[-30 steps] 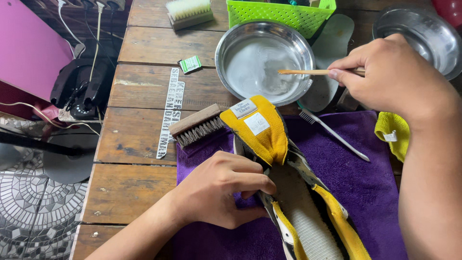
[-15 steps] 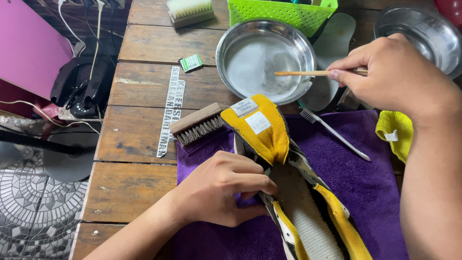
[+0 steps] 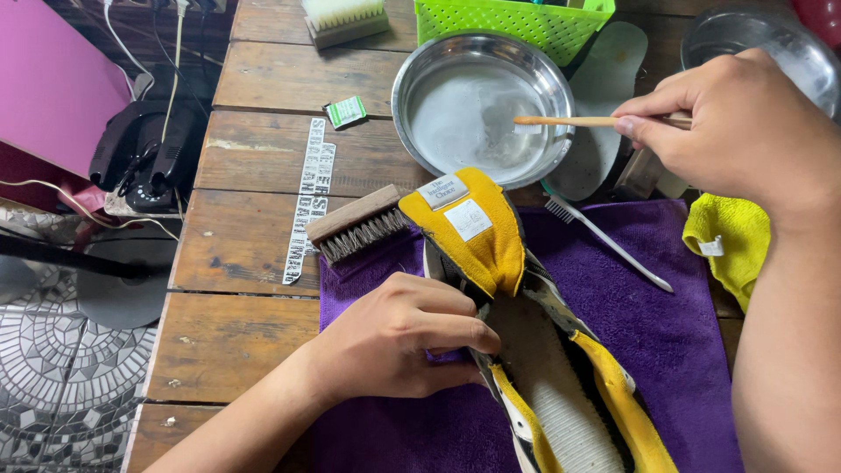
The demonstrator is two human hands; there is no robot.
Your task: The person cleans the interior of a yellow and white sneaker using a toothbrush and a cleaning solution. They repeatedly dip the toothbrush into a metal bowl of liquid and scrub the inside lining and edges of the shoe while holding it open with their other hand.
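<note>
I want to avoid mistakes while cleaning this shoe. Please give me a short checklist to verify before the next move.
1. Left hand steadies the yellow shoe: ok.
2. Right hand grips the small wooden brush: ok.
3. Brush head over the metal bowl: ok.
4. Bristles wet enough: cannot tell.
5. Purple towel lies under the shoe: ok.
6. Shoe tongue folded back: ok.

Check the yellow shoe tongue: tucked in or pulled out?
Pulled out: the yellow tongue is folded forward over the shoe front, its label side up and the inside exposed.
</note>
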